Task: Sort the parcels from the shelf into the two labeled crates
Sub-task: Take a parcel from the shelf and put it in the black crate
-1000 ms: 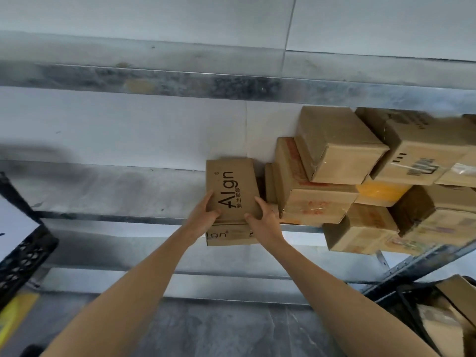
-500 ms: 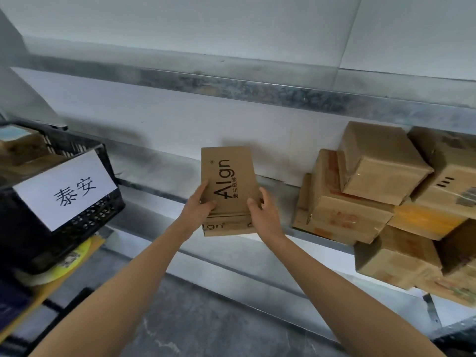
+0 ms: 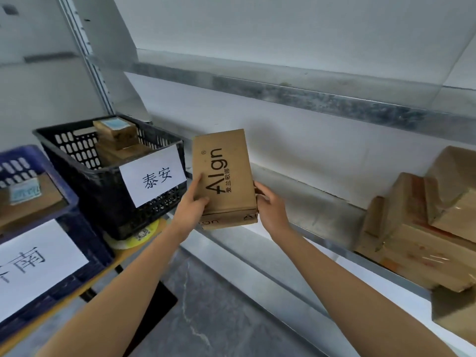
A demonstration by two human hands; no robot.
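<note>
I hold a flat brown cardboard parcel (image 3: pixel 223 173) printed "Align" in the air just right of the black crate (image 3: pixel 103 184). My left hand (image 3: pixel 192 204) grips its left lower edge and my right hand (image 3: pixel 270 206) grips its right lower edge. The black crate carries a white label (image 3: pixel 154 176) with two Chinese characters and has brown parcels (image 3: pixel 116 136) inside. A blue crate (image 3: pixel 74 228) with its own white label (image 3: pixel 33 264) stands at the far left, a parcel (image 3: pixel 28 197) in it. Several more parcels (image 3: pixel 422 228) are stacked on the metal shelf (image 3: pixel 314 202) at the right.
Both crates stand on a low yellow-edged surface (image 3: pixel 121 256) at the left. A metal upright (image 3: pixel 87 52) rises behind the black crate. An upper shelf edge (image 3: pixel 296 94) runs across the white wall. Grey stone floor (image 3: pixel 219 305) lies below my arms.
Both hands have carried the Align parcel off the shelf stack and leftward; my view has swung left, bringing the black and blue crates into sight beside the parcel.
</note>
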